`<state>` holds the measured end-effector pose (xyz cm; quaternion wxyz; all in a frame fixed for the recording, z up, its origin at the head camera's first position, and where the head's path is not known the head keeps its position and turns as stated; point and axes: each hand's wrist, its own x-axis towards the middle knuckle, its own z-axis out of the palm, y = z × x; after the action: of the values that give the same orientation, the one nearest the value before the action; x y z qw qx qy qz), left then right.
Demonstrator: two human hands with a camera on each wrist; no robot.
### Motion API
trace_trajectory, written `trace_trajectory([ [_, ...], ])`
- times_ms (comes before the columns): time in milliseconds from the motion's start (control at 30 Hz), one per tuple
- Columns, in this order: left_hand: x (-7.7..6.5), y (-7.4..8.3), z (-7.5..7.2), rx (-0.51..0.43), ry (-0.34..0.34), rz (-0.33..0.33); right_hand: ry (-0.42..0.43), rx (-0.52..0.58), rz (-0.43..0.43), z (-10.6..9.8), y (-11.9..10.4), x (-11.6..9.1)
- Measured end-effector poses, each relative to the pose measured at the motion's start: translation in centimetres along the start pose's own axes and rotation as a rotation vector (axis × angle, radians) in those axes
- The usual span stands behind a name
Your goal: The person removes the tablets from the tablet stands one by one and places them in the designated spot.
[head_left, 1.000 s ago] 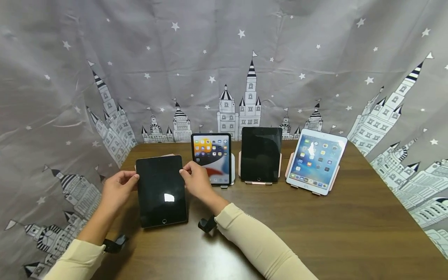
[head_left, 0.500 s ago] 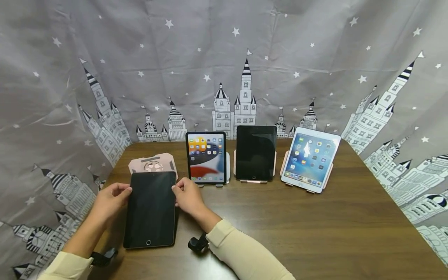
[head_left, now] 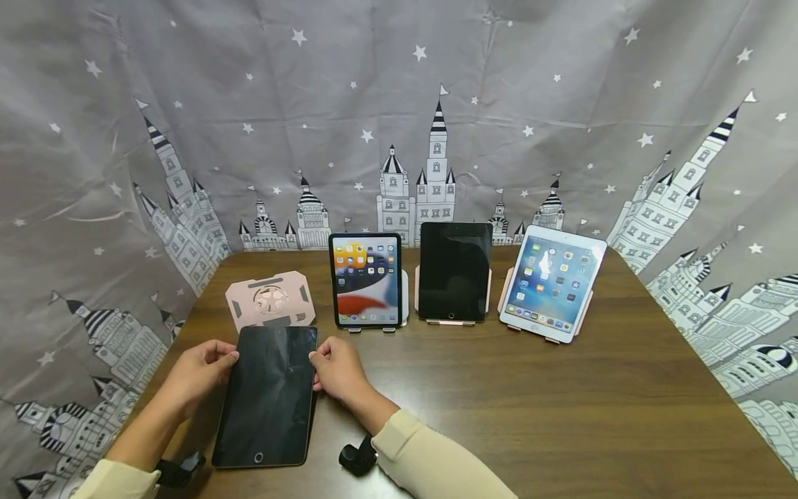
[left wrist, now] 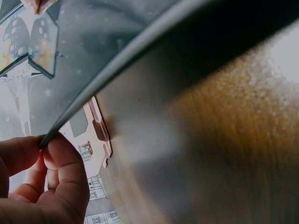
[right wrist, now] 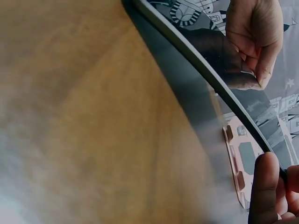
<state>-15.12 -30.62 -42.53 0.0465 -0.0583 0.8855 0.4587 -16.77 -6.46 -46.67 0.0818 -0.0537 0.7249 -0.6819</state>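
A black tablet (head_left: 268, 398) with a dark screen and a round home button at its near end is held at the front left of the table. My left hand (head_left: 202, 371) pinches its left edge near the top, thumb on the screen side. On the opposite edge my right hand (head_left: 337, 367) pinches it the same way. In the left wrist view the left fingers (left wrist: 65, 158) grip the thin edge, and the tablet stands tilted over the wood. Just behind its top edge is a pink tablet stand (head_left: 271, 298) with grey pads and a round cutout.
Three tablets stand on holders along the back: one with a colourful screen (head_left: 368, 281), a dark one (head_left: 455, 272) and a white one (head_left: 553, 284). A grey curtain (head_left: 280, 90) with castles and stars hangs behind the wooden table (head_left: 530, 416).
Both hands have brought the black tablet toward the front of the table, away from the pink stand. The stand, earlier mostly covered by the tablet, now shows behind it.
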Motion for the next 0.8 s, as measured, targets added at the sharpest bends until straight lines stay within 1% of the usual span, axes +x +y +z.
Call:
trace_trajectory([
  [233,-0.1,-0.4,0.1,0.0,-0.047,-0.065,0.01,0.032,0.074,0.4,0.6,-0.6],
  [400,-0.2,-0.8,0.2,-0.023,-0.079,-0.08,0.017,0.045,0.091,0.6,0.8,-0.9],
  [533,-0.1,-1.2,0.3,-0.056,-0.11,-0.091,0.025,0.032,0.097,0.7,0.9,-1.1],
  [667,0.0,-1.5,0.4,-0.078,-0.137,-0.1,0.022,-0.007,0.105,0.6,0.8,-1.3],
  [800,0.1,-1.8,0.5,-0.069,-0.149,-0.106,0.003,-0.051,0.112,0.4,0.6,-1.4],
])
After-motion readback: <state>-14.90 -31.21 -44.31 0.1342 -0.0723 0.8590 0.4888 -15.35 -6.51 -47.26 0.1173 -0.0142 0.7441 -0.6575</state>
